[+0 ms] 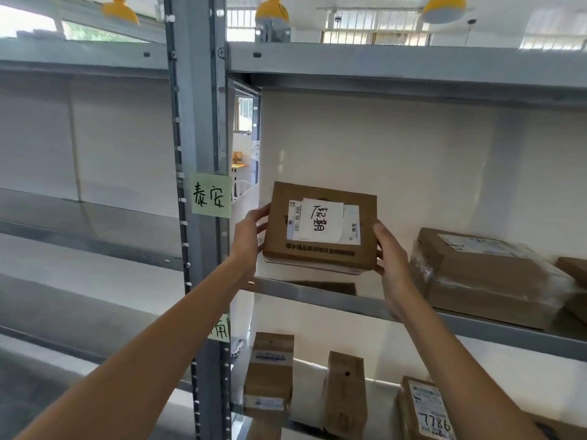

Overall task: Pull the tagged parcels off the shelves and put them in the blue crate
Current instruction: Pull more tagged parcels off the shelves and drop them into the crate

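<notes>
Holding a small brown cardboard parcel with a white handwritten tag over its shipping label [320, 225] between both hands, lifted clear of the grey metal shelf [317, 295] with its near edge tipped down toward the camera; left hand [249, 236] clamped on the parcel's left side, thumb on the top face; right hand [389, 252] clamped on its right side, fingers wrapped under the lower corner; parcel hangs just above the shelf lip, near the grey steel upright with a green handwritten sticky note [211, 195]; blue crate not in view, so the drop-off spot can't be placed.

Risks, as I judge them: grip is a side pinch only, so if either hand eases off the box could slip out downward onto the brown cardboard boxes on the lower shelf [270, 369]; swinging left could clip the upright; swinging right could knock the larger plastic-wrapped brown parcel [482, 274] lying near on the same shelf; the loose-looking white tag could peel off.
</notes>
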